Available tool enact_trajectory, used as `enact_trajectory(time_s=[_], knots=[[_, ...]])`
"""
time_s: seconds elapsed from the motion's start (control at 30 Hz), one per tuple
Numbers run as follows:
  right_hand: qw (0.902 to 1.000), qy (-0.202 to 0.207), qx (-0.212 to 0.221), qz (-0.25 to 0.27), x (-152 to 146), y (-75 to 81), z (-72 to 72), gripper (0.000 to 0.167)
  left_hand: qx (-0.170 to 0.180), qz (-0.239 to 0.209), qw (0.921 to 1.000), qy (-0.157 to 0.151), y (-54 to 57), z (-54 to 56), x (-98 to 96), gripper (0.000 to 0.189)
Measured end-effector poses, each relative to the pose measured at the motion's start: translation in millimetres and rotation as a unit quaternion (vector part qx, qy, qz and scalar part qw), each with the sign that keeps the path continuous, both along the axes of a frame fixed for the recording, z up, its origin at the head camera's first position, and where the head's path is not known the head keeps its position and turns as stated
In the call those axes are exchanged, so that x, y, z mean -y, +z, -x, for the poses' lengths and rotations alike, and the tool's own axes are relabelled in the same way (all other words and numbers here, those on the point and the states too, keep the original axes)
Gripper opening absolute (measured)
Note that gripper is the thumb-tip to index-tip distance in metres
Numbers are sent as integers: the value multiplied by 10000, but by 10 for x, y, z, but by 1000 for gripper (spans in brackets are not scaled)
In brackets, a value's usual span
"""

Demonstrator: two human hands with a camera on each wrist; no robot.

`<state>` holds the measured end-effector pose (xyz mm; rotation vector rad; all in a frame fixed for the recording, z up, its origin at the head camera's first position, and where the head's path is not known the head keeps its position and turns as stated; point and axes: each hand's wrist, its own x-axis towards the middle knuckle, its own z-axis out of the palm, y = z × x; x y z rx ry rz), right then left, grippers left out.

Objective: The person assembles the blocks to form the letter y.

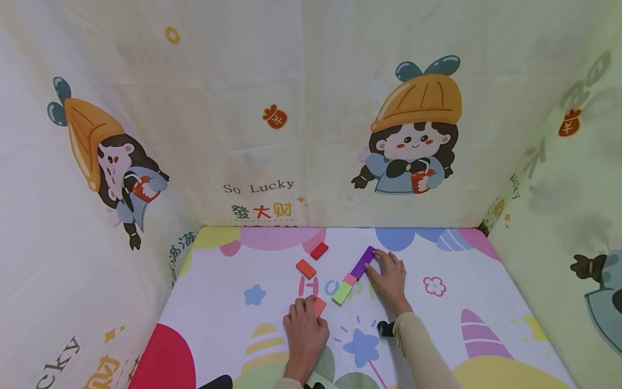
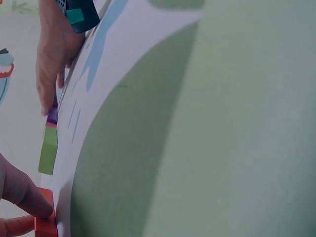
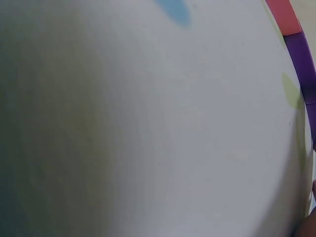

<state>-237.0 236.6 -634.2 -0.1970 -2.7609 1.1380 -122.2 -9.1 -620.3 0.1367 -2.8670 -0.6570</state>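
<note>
A slanting row of blocks lies on the table: a light green block nearest, a pink block after it, then a purple stretch. In the right wrist view a thin seam crosses the purple part. My right hand pinches the purple far end, thumb along its side and a fingertip at its tip. Left of the row's near end, my left hand grips a coral-orange block. The left wrist view has thumb and finger on that block, partly covering it.
An orange block and a red block lie apart, left of the row. The table has a printed cover with coloured shapes. Fabric walls with cartoon figures rise at the back and both sides.
</note>
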Motion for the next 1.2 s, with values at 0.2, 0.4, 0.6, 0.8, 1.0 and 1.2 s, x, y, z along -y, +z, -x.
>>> enact_trajectory(time_s=[0.2,0.4,0.6,0.8,1.0,1.2], knots=[[10000,-4,-61,-12,6,1,-14,55,-27,0,10000,-6,-31,-4,-34,47],[10000,-20,-50,-2,17,9,-25,55,-112,-10,9999,-72,-35,-17,-52,44],[9998,-45,-204,-31,25,2,-25,55,-126,-83,9998,-144,-11,-26,-69,42],[9998,-59,-188,-18,27,-5,-18,55,-144,-30,9997,-180,-26,-37,-81,41],[9999,-24,-100,1,22,19,-17,56,-164,14,9997,-198,-19,-37,-86,42],[10000,-22,22,-31,20,25,-14,56,-257,40,9995,-181,-25,-35,-87,40]])
